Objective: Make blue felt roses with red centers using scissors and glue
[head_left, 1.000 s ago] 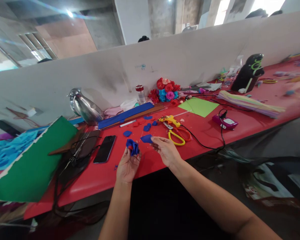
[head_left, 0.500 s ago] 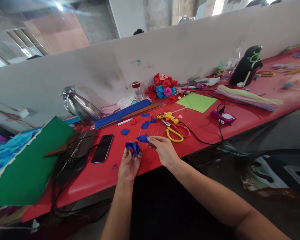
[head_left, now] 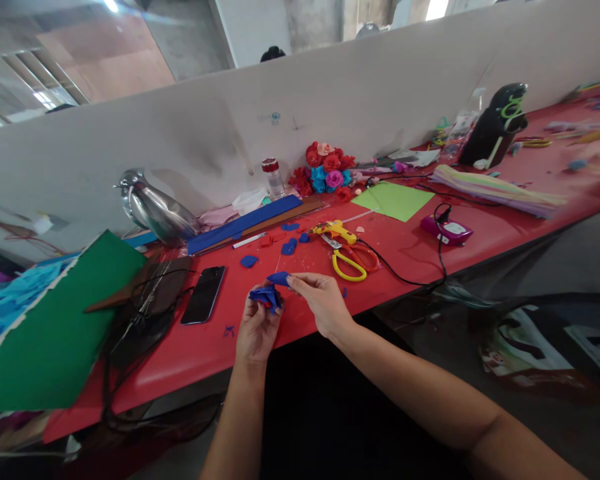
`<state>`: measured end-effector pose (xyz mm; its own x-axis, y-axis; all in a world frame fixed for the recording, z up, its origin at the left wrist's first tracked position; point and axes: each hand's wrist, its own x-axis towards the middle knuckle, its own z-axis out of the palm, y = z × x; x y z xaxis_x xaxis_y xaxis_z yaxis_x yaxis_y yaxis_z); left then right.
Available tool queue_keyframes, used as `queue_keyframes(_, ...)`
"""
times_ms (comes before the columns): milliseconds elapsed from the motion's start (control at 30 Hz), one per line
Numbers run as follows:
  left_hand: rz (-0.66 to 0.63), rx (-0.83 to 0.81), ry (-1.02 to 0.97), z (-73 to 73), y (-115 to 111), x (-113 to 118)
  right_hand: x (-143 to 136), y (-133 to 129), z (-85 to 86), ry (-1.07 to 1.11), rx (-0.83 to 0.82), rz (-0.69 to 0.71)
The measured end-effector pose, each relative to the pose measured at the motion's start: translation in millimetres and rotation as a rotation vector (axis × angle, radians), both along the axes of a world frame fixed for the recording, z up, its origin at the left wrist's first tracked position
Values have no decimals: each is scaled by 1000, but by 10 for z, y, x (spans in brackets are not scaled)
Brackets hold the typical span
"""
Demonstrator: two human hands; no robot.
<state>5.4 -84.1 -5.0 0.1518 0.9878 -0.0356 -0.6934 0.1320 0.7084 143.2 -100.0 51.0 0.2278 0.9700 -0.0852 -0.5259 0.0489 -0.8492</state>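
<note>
A blue paper flower with some red at its middle sits in the fingers of my left hand. My right hand pinches a single blue petal by one end, just above and to the right of the flower. Whether the petal touches the flower I cannot tell. Beyond my hands, loose blue petals lie on the red table. A yellow glue gun rests there beside yellow-and-orange handled scissors.
Left of my hands lie a phone, dark cables and a green sheet. A steel jug, a blue paper strip and a bunch of paper roses line the wall. Rightward are a green sheet and a purple power box.
My right hand has brought the petal a little left, closer to the flower. My left hand still holds the flower in nearly the same spot. The camera view has shifted slightly.
</note>
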Motion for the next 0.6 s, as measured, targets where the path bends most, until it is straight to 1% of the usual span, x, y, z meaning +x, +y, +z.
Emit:
queue_keyframes(300,28,2,-23,24,-12,21,-8,-34,-1,-19,26,21)
queue_keyframes(600,32,-17,4,50,-24,45,-16,-48,-17,-34,53,38)
